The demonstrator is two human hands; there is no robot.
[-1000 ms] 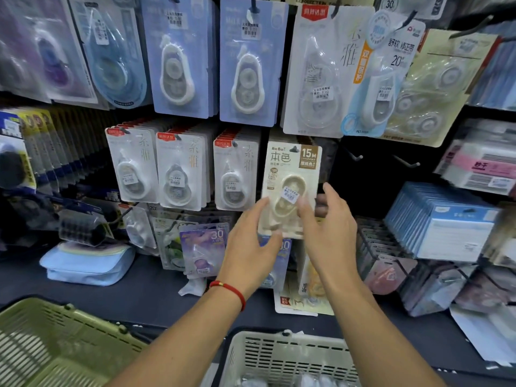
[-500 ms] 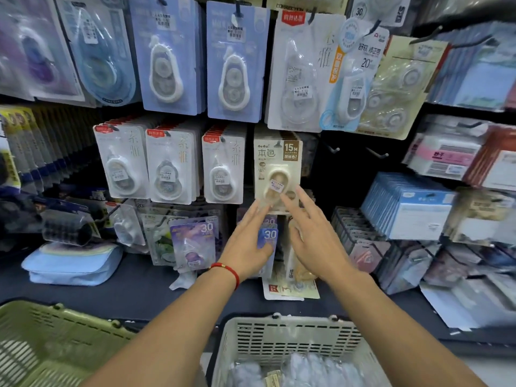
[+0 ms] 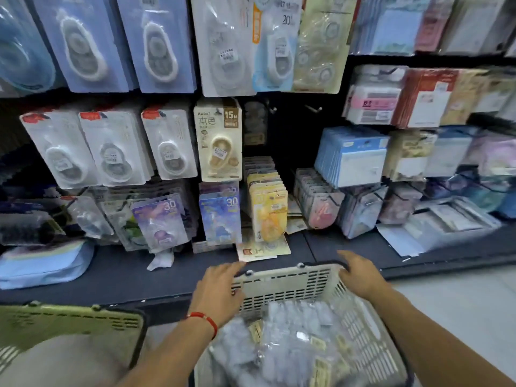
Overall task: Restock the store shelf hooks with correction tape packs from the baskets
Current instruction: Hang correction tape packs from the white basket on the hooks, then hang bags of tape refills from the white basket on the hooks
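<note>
The cream 15 m correction tape pack hangs on its hook in the middle row, with no hand on it. Both of my hands are down at the white basket in front of the shelf. My left hand lies over the basket's far left corner with its fingers stretched out. My right hand is at the far right corner by the dark handle, fingers relaxed. Neither hand holds a pack. Plastic-wrapped bundles of correction tape packs fill the basket.
A green basket stands at the lower left. Two bare hooks stick out right of the cream pack. Rows of other tape packs hang around, and a loose pack lies on the dark shelf base.
Both hands let go of the cream pack, leaving it on its hook, and dropped to the white basket's far rim. The view tilted down.
</note>
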